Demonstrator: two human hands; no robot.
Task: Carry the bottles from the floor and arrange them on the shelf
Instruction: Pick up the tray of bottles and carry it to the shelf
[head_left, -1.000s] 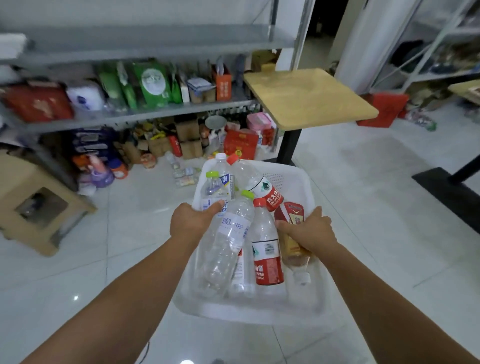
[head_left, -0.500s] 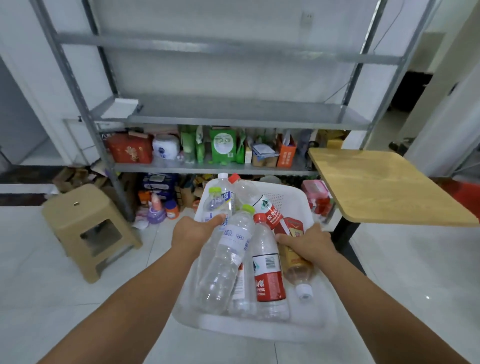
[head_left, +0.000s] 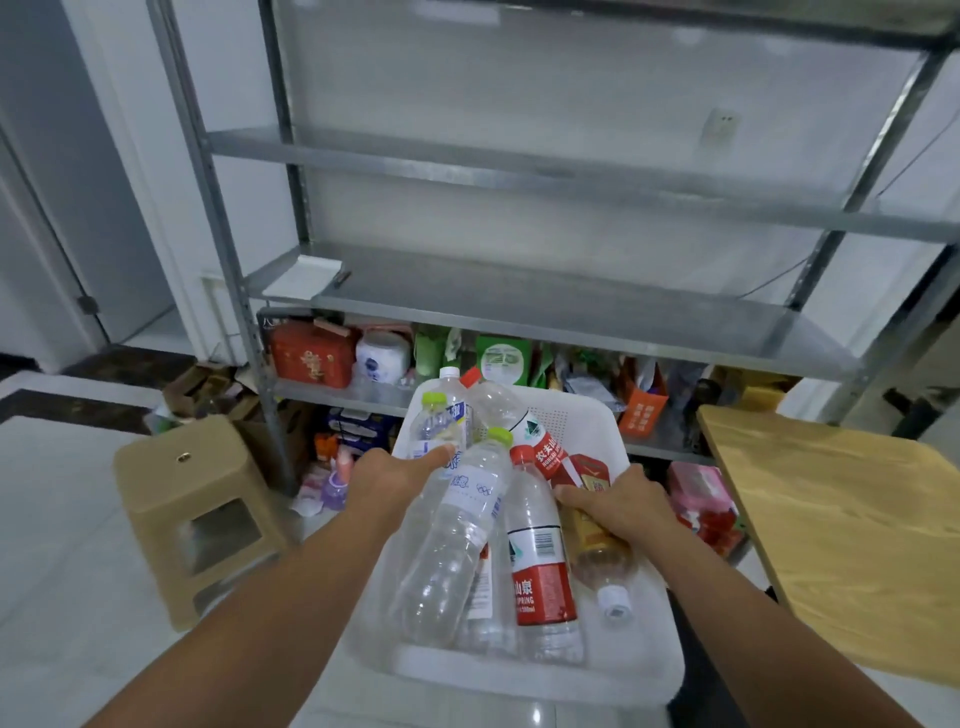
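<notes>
I carry a white plastic basket (head_left: 540, 675) in front of me, held up in both hands. My left hand (head_left: 387, 480) grips its left rim and my right hand (head_left: 618, 506) grips its right rim. Several plastic bottles lie in it: a clear one with a green cap (head_left: 452, 540), a red-labelled one (head_left: 540, 566), an amber one with a white cap (head_left: 602, 561), and others behind. The grey metal shelf (head_left: 545, 306) stands straight ahead; its middle board is almost bare.
A tan plastic stool (head_left: 192, 499) sits on the floor at the left. A wooden tabletop (head_left: 841, 525) juts in at the right, close to the basket. The lower shelf board holds a red box (head_left: 311, 356), tissue rolls and green packets. Boxes crowd the floor below.
The view has risen and come closer to the shelf; the upper boards now fill the frame. Both hands keep the same hold on the basket, and the bottles have not shifted.
</notes>
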